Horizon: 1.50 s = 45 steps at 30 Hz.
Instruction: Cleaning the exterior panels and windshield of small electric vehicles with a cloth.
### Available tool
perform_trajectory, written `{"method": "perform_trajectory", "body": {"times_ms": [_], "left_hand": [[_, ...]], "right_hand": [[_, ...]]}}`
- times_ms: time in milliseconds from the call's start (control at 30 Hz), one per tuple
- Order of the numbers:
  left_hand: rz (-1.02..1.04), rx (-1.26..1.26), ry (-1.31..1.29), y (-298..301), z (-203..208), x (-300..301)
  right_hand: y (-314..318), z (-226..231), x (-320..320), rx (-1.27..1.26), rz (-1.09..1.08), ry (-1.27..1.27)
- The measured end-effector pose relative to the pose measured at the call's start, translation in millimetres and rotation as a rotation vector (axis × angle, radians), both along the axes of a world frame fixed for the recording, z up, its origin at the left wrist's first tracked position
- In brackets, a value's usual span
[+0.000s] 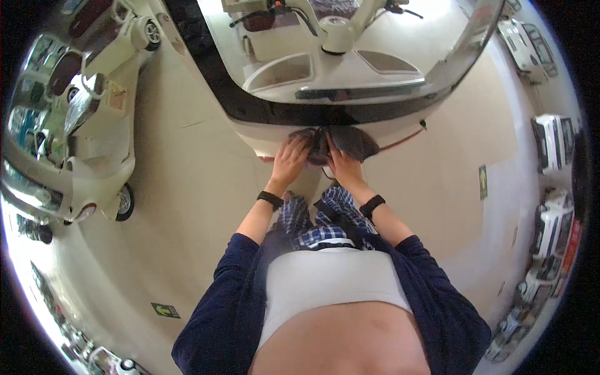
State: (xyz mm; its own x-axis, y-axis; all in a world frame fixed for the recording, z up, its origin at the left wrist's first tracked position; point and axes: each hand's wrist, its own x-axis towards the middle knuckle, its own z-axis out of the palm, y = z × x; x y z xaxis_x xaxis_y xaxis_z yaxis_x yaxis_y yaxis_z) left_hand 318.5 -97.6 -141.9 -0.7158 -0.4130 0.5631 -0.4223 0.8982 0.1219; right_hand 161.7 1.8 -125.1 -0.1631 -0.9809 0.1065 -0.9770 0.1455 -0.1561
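Note:
Below the windscreen (331, 112) of a cream-white small vehicle, a dark grey cloth (355, 142) lies bunched against the front panel (247, 134). My left hand (291, 157) is at the cloth's left part, its fingers bent over the dark folds. On the right, my right hand (344, 165) grips the cloth from below, the thumb side toward the middle; some of its fingers are hidden by the fabric. The two hands are a short way apart, with cloth between them. Both wrists wear black bands.
Behind the windscreen are the handlebar column (336, 34) and a dash with trays. Another cream vehicle (100, 144) stands at the left. Several white vehicles (553, 144) line the right side. Arrow signs (165, 310) are stuck on the beige floor (194, 250).

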Motion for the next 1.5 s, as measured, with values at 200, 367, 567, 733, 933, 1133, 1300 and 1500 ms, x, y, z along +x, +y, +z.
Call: {"method": "perform_trajectory", "body": {"times_ms": [200, 367, 567, 733, 933, 1133, 1300, 1500], "left_hand": [[0.068, 0.515, -0.240, 16, -13, 26], [0.081, 0.779, -0.268, 37, -17, 77], [0.253, 0.860, 0.050, 50, 6, 98], [0.134, 0.824, -0.101, 57, 29, 78], [-0.097, 0.847, -0.245, 106, 67, 60], [-0.181, 0.848, -0.502, 163, 86, 86], [-0.048, 0.807, -0.365, 160, 91, 105], [0.171, 0.727, -0.237, 139, 107, 131]], "right_hand": [[18, 0, 36, 0.364, 0.090, -0.055], [44, -19, 44, 0.500, 0.194, -0.047], [51, -20, 36, 0.221, 0.068, -0.152], [75, -10, 42, 0.560, 0.061, -0.289], [106, -27, 77, 0.452, 0.147, -0.449], [126, -26, 97, 0.385, 0.226, -0.538], [138, -26, 101, 0.345, 0.163, -0.575], [131, 58, 110, 0.432, 0.118, -0.907]]}}
